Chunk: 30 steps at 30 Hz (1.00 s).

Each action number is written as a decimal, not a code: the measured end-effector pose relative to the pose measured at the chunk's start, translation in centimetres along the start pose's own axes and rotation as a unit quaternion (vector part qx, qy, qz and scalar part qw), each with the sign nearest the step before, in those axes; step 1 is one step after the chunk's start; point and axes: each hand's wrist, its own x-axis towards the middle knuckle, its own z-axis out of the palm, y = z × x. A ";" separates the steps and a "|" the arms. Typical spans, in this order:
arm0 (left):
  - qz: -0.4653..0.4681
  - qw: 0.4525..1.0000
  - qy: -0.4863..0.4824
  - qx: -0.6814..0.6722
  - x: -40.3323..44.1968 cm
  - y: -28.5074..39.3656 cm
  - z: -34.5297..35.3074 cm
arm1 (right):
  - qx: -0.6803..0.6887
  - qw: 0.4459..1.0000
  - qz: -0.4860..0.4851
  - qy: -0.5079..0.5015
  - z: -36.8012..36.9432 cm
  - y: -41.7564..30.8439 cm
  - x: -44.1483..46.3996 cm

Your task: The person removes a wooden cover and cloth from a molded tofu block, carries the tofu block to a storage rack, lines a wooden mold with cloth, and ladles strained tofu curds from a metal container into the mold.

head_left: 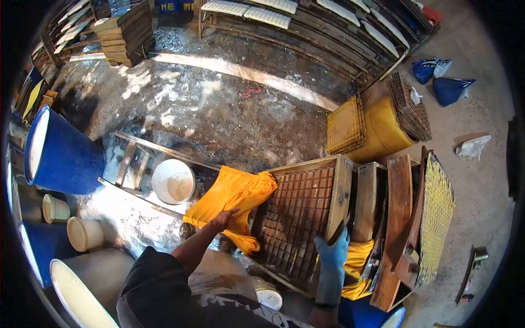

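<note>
My left hand (223,218), bare, is closed on an orange cloth (232,188) that spreads over the wooden rails. The cloth's right end bunches at the edge of a wooden frame (342,188) with a gridded brown bottom (295,218). My right hand (332,251), in a blue glove, rests by the frame's right side, its thumb and fingers apart. Right of that hand, more orange cloth (358,262) hangs among wooden boxes (398,202) standing on edge. A white bucket (173,181) sits between the rails, left of the orange cloth.
Blue barrels (71,153) and cream buckets (85,234) stand at the left. A yellow drum (385,128) with wire grids (345,126) is at the upper right. Racks with white slabs (268,16) line the back. Stacked wooden frames (123,41) stand at the upper left.
</note>
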 end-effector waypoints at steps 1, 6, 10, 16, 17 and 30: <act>0.052 0.996 -0.065 0.027 -0.4 -1.1 -1.5 | -0.049 0.998 0.045 -0.005 0.0 -1.3 -0.1; -0.310 0.857 -0.020 -0.411 -0.7 -0.2 -9.9 | -0.135 0.986 0.084 0.047 3.0 -1.4 -0.5; -0.359 0.867 0.112 -0.328 1.4 12.2 -28.1 | -0.166 0.975 0.147 0.009 3.3 -11.1 -3.6; -0.195 0.864 0.322 -0.335 -5.1 27.2 -55.1 | -0.220 0.961 0.166 0.005 6.8 -21.6 -8.7; -0.199 0.857 0.339 -0.333 -6.6 28.3 -58.9 | -0.210 0.964 0.166 0.001 6.9 -22.6 -9.1; -0.039 0.842 0.514 -0.162 -13.2 39.2 -68.5 | 0.243 0.953 0.095 -0.151 30.1 -6.1 -4.9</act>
